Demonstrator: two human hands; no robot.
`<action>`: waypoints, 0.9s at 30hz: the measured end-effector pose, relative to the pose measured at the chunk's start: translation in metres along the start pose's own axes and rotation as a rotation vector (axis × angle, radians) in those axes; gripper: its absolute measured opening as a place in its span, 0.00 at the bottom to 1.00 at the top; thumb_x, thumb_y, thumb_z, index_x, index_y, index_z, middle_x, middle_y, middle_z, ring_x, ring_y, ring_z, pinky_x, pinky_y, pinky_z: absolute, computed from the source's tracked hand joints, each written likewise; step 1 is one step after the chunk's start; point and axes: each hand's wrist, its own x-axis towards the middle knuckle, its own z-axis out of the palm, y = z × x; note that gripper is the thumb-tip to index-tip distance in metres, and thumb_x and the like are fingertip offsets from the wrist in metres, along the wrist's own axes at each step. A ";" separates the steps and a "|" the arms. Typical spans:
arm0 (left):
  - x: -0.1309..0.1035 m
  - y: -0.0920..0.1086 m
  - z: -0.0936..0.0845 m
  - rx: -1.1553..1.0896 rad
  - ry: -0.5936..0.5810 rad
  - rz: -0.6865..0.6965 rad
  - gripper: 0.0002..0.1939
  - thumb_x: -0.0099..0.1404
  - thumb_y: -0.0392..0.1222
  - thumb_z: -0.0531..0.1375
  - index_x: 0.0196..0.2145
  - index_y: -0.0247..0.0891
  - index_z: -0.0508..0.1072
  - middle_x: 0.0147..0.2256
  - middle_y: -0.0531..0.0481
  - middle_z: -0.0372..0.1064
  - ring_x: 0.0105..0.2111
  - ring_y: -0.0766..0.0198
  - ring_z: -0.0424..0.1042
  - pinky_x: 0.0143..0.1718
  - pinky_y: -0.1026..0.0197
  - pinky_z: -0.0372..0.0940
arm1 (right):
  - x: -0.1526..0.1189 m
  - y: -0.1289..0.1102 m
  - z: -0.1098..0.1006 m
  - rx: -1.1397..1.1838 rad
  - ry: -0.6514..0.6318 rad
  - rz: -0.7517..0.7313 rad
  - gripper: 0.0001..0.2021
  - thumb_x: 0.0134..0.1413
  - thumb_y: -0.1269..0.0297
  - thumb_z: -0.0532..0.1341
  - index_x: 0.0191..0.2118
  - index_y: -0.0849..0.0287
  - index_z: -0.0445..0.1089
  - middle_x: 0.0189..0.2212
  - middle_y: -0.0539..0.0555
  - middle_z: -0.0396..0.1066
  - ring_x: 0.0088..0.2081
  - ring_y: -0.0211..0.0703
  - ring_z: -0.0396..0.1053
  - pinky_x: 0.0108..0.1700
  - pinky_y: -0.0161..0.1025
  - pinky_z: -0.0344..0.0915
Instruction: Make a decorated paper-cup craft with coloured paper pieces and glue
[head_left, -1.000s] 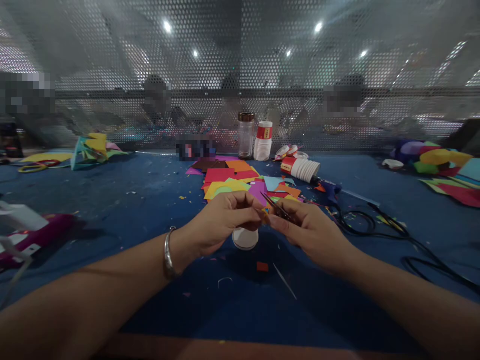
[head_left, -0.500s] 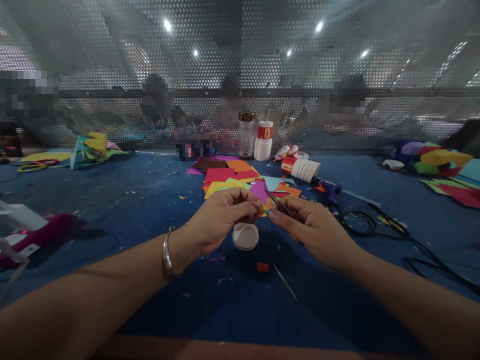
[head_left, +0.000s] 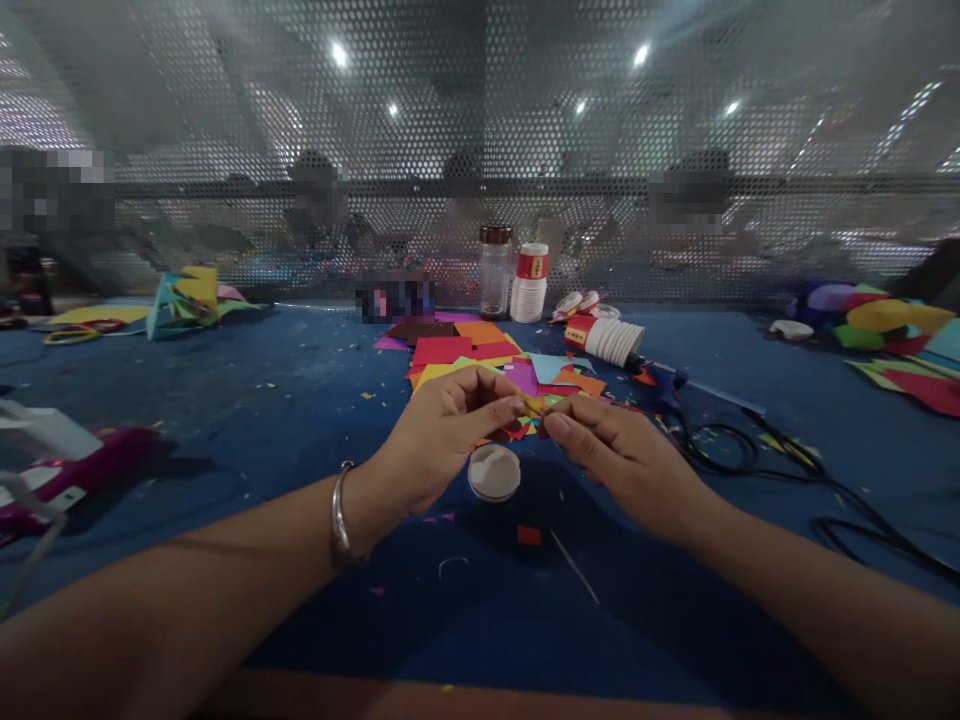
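My left hand [head_left: 469,425], a silver bangle on its wrist, pinches a small yellow paper strip [head_left: 528,404] between thumb and fingertips. Close beside it, my right hand [head_left: 619,450] is closed on slim dark tweezers [head_left: 541,413]; only a little of them shows, at the strip's end, and the fingers cover the rest. Just below the hands on the blue table [head_left: 360,620] lies a round white paper disc or shallow lid [head_left: 494,473]. A small orange-red paper piece [head_left: 529,536] and a thin white strip [head_left: 574,566] lie nearer me.
Coloured paper sheets [head_left: 442,350] spread beyond the hands. Behind them stand a glass bottle [head_left: 494,275] and stacked paper cups [head_left: 529,285]; another cup stack [head_left: 611,338] lies sideways. A blue glue gun [head_left: 664,380] with a looping black cable [head_left: 720,465] sits right. A magenta-and-white device [head_left: 82,470] is left.
The tweezers have swung from pointing up and away to lying low at the yellow strip, mostly behind my right fingers. The hands stay close together.
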 end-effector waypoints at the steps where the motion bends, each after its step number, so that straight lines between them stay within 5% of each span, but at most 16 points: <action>1: 0.000 0.000 0.001 0.001 -0.008 -0.006 0.09 0.55 0.38 0.70 0.30 0.34 0.72 0.28 0.54 0.71 0.27 0.71 0.68 0.31 0.65 0.63 | 0.000 -0.001 0.000 -0.009 0.003 -0.008 0.22 0.64 0.42 0.51 0.28 0.56 0.62 0.21 0.45 0.55 0.23 0.36 0.55 0.25 0.36 0.53; 27: -0.004 0.000 0.004 -0.128 0.013 -0.027 0.12 0.50 0.34 0.73 0.25 0.33 0.71 0.23 0.54 0.74 0.23 0.73 0.69 0.27 0.69 0.63 | -0.001 -0.007 -0.006 -0.145 0.018 -0.095 0.20 0.65 0.50 0.51 0.24 0.55 0.58 0.19 0.45 0.54 0.22 0.35 0.53 0.24 0.36 0.50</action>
